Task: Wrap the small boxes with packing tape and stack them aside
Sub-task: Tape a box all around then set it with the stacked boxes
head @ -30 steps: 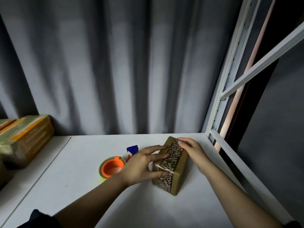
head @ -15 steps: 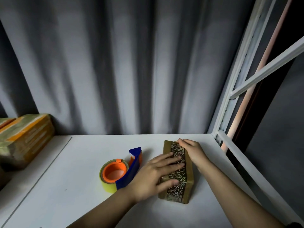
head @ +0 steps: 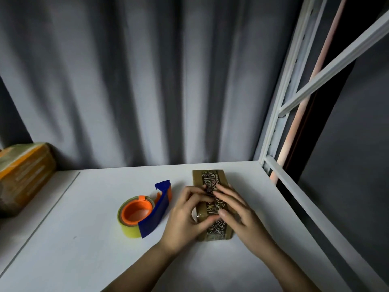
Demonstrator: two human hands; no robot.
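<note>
Both hands cover the box's [head: 210, 182] middle; stacked parcels [head: 23, 175] cut off at left

- Dim, cool light falls from above onto the white table [head: 88, 245], its near part brightest.
- Deep shadow bands streak the grey curtain [head: 134, 81].
- Wide-angle distortion bends the shelf frame [head: 280, 114]; the edges look soft.

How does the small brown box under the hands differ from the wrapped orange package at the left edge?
The small brown box with a black lettered band lies flat mid-table, touched by both hands; the wrapped orange package sits untouched at the left edge. The package looks bulkier. Both have glossy surfaces.
</note>
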